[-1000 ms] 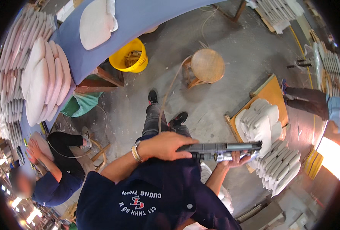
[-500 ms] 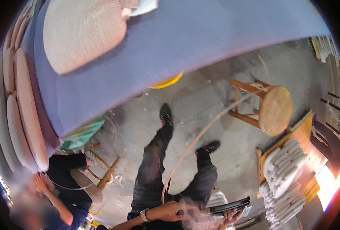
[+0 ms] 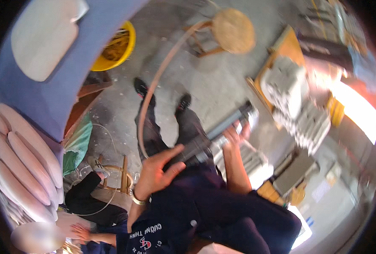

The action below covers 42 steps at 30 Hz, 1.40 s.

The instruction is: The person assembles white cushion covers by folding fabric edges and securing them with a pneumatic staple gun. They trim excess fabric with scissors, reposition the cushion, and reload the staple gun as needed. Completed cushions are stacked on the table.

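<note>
A long dark-and-silver tool (image 3: 228,129), its exact kind unclear through blur, slants in front of my body. My right hand (image 3: 235,136) is closed around its silver underside towards the far end. At the near, dark end is my left hand (image 3: 159,171), a watch on its wrist. Thumb and fingers are stretched apart there, beside the tool; whether they touch it I cannot tell. A tan hose (image 3: 156,80) curves from near the stool down to my waist, its lower end hidden.
Left stands a blue-covered table (image 3: 88,34) with a pale padded panel (image 3: 44,40); more pads (image 3: 29,156) are stacked nearby. A yellow tub (image 3: 130,46), round stool (image 3: 233,31) and grey-white stacked pieces (image 3: 285,84) stand around. Lower left, another person's hand (image 3: 81,232) shows.
My view has swung right and down, showing the tub and more of my body. The tool now slants more steeply. My left hand, smeared before, shows its fingers stretched apart.
</note>
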Each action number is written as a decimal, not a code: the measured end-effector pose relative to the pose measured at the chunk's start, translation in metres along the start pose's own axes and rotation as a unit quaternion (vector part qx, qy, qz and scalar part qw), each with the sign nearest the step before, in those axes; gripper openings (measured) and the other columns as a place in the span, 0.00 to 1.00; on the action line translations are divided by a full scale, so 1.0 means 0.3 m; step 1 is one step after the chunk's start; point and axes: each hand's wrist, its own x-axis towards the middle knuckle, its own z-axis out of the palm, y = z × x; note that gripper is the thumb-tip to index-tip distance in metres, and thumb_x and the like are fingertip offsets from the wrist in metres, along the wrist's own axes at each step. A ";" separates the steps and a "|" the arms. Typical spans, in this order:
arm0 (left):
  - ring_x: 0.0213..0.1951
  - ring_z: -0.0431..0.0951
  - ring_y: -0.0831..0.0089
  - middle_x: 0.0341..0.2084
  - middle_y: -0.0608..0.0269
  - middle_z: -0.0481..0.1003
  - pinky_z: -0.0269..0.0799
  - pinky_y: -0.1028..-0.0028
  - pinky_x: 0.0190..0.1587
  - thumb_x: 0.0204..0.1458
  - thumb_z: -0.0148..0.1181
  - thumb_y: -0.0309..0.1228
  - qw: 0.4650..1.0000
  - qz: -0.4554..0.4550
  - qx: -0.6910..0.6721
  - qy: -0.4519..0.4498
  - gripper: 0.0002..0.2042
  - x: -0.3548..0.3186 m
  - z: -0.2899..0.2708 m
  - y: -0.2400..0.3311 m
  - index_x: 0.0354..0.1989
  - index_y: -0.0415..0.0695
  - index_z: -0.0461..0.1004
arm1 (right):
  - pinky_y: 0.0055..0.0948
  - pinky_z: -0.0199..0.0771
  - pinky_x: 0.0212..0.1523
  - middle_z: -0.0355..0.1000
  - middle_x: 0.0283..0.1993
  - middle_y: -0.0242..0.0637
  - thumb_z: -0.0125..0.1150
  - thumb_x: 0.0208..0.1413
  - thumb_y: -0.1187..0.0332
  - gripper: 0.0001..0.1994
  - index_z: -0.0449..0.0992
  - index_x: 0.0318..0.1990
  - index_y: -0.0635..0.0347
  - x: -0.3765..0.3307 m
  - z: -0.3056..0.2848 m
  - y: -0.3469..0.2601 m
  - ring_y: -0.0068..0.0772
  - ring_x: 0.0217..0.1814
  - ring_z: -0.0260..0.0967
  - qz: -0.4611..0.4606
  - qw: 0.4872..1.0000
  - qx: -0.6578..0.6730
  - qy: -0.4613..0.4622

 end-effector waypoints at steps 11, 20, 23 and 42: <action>0.46 0.84 0.51 0.46 0.43 0.82 0.79 0.64 0.48 0.58 0.68 0.34 0.940 0.211 0.244 0.110 0.20 -0.159 0.453 0.582 0.56 0.38 0.78 | 0.17 0.67 0.19 0.74 0.36 0.32 0.63 0.64 0.56 0.24 0.69 0.62 0.57 -0.073 0.308 -0.170 0.12 0.18 0.66 -0.020 0.961 0.191 -0.198; 0.47 0.83 0.49 0.48 0.43 0.81 0.78 0.63 0.49 0.63 0.63 0.37 0.939 0.245 0.225 0.089 0.20 0.013 0.586 0.621 0.59 0.38 0.76 | 0.18 0.55 0.21 0.64 0.18 0.25 0.60 0.62 0.48 0.24 0.75 0.46 0.64 -0.147 0.370 -0.276 0.14 0.15 0.53 -0.017 0.990 0.018 -0.139; 0.48 0.82 0.49 0.48 0.45 0.81 0.78 0.61 0.48 0.63 0.61 0.38 0.919 0.314 0.216 0.107 0.21 0.044 0.530 0.578 0.60 0.39 0.75 | 0.19 0.55 0.19 0.67 0.19 0.27 0.61 0.61 0.46 0.25 0.75 0.45 0.65 -0.019 0.321 -0.343 0.15 0.15 0.54 -0.016 0.968 0.013 -0.249; 0.45 0.84 0.52 0.46 0.48 0.82 0.79 0.63 0.47 0.61 0.64 0.34 0.889 0.332 0.233 0.215 0.19 0.466 -0.232 0.984 0.57 0.38 0.76 | 0.23 0.73 0.26 0.74 0.45 0.40 0.63 0.64 0.56 0.27 0.67 0.63 0.63 0.886 0.853 -0.063 0.18 0.23 0.69 0.056 0.945 0.077 -0.311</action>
